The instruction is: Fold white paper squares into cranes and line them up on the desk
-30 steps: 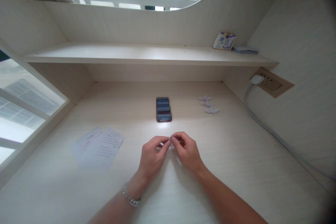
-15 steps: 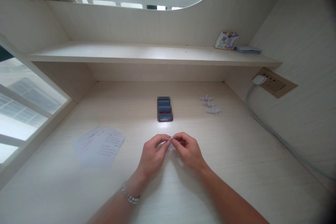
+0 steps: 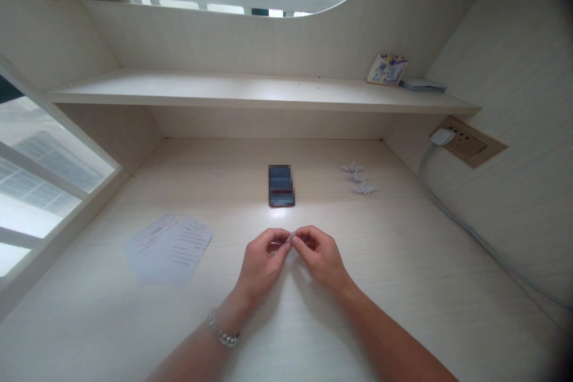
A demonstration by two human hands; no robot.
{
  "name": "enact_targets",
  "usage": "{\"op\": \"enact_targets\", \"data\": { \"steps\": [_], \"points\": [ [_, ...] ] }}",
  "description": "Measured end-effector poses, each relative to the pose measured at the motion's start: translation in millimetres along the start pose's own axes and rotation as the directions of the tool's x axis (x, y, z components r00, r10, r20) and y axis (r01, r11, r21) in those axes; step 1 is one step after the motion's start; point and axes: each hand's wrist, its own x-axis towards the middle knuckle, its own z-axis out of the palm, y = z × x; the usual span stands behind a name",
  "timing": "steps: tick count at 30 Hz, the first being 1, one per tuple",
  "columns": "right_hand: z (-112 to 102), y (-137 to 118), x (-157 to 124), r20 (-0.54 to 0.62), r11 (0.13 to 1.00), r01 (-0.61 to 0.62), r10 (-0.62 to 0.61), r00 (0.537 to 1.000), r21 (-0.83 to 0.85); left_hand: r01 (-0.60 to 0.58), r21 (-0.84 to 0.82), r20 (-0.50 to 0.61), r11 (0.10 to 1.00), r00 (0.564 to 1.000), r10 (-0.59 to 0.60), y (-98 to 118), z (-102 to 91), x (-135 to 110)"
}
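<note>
A small piece of white folded paper point(image 3: 292, 236) is pinched between both hands, mostly hidden by the fingers. My left hand point(image 3: 263, 259), with a silver bracelet on its wrist, grips it from the left with thumb and fingertips. From the right, my right hand point(image 3: 323, 256) pinches it in the same way, the fingertips of the two hands meeting. Just beyond the hands lies a phone point(image 3: 281, 185) with a blurred screen. Three folded paper cranes point(image 3: 357, 179) sit in a short row farther off to the right.
Printed paper sheets point(image 3: 172, 250) lie on the desk point(image 3: 286, 340) at left. A shelf point(image 3: 250, 86) spans the back, holding a small colourful packet point(image 3: 387, 69) and a flat stack point(image 3: 423, 85). A grey cable point(image 3: 470, 228) runs from a wall socket point(image 3: 469, 141) along the right side.
Almost nothing differs. The fingertips have shifted very slightly on the paper, and both hands stay in the same place.
</note>
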Motion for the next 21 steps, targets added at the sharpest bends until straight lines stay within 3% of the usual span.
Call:
{"op": "enact_targets", "data": {
  "steps": [12,17,21],
  "points": [
    [-4.1,6.8,3.3,0.071,0.999,-0.052,0.051,0.996,0.015,0.131,-0.234,0.048,0.963,0.991,-0.123,-7.3,0.3,2.8],
    [-6.2,6.6,5.1,0.016,1.0,-0.027,0.028,0.999,-0.014,0.197,-0.241,0.136,0.95,0.976,-0.168,-7.4,-1.0,3.1],
    [-5.8,9.5,6.1,0.018,0.994,-0.074,0.073,0.997,0.077,0.245,-0.247,0.184,0.938,0.962,-0.203,-7.9,-1.5,3.5]
  ]
}}
